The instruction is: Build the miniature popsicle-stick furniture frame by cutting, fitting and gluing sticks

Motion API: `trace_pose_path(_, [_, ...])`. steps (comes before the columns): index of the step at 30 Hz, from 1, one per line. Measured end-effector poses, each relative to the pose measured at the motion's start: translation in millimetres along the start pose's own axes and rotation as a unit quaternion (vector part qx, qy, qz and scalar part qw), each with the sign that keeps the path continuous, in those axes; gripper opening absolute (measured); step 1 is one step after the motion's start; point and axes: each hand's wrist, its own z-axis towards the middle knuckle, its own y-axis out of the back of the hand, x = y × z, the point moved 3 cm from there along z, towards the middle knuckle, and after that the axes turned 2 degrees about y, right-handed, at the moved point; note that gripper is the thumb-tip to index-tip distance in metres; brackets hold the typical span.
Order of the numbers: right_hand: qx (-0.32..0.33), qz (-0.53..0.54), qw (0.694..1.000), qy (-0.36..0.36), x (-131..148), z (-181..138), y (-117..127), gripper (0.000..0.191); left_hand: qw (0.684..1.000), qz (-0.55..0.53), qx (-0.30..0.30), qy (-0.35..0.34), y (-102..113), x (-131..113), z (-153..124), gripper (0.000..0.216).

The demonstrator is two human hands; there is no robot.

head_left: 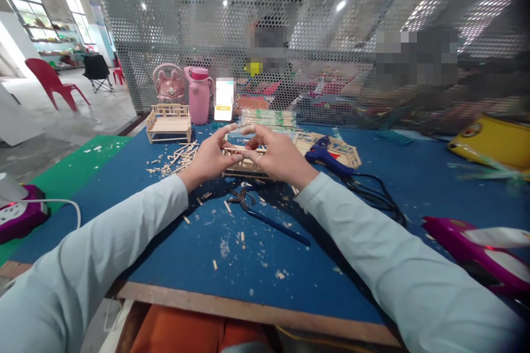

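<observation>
A small wooden stick model (248, 166) with railings is between my two hands at the middle of the table, partly hidden by the fingers. My left hand (207, 157) grips its left side, thumb in front and fingers arched over the back. On the other side my right hand (281, 154) pinches it the same way, the two thumbs almost meeting. Nearer to me lie pliers (275, 223) with dark blue handles. Just right of my right hand, a blue glue gun (331, 161) rests against another flat wooden stick piece (350, 153).
Behind my left hand stands a bed-like stick model (169, 126), with loose sticks (180, 159) before it. A pink flask (199, 96), a lit phone (224, 100) and bundled sticks (269, 117) line the mesh screen (207, 27). Purple power strips (476, 253) flank both arms; a yellow container (492, 140) is right.
</observation>
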Motion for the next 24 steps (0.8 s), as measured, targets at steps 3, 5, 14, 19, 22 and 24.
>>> trace_pose_path(3, [0.012, 0.016, 1.0, -0.007, -2.4, 0.2, -2.6, 0.033, 1.0, -0.004, 0.013, 0.001, 0.1, -0.3, 0.5, 0.075])
trace_pose_path(5, [0.018, 0.016, 1.0, 0.001, -4.2, 0.5, -4.7, 0.032, 1.0, -0.003, 0.021, 0.003, -0.2, -1.4, 0.7, 0.078])
trace_pose_path(14, [-0.004, 0.021, 1.0, 0.007, -3.1, 0.1, -3.8, 0.034, 0.999, -0.002, 0.034, -0.016, -1.1, 0.5, 2.0, 0.074])
trace_pose_path(19, [-0.016, 0.037, 0.999, 0.001, -2.3, -0.8, -2.9, 0.033, 0.999, 0.007, 0.032, -0.013, -0.1, 3.1, 2.6, 0.074])
trace_pose_path(22, [-0.021, 0.039, 0.999, -0.001, -3.0, -1.1, -3.3, 0.031, 0.999, 0.013, 0.039, -0.016, -0.5, 2.0, 2.3, 0.074])
trace_pose_path(24, [-0.02, 0.045, 0.999, -0.001, -3.2, -1.2, -3.5, 0.03, 0.999, 0.012, 0.039, -0.02, -0.9, 1.1, 1.8, 0.073])
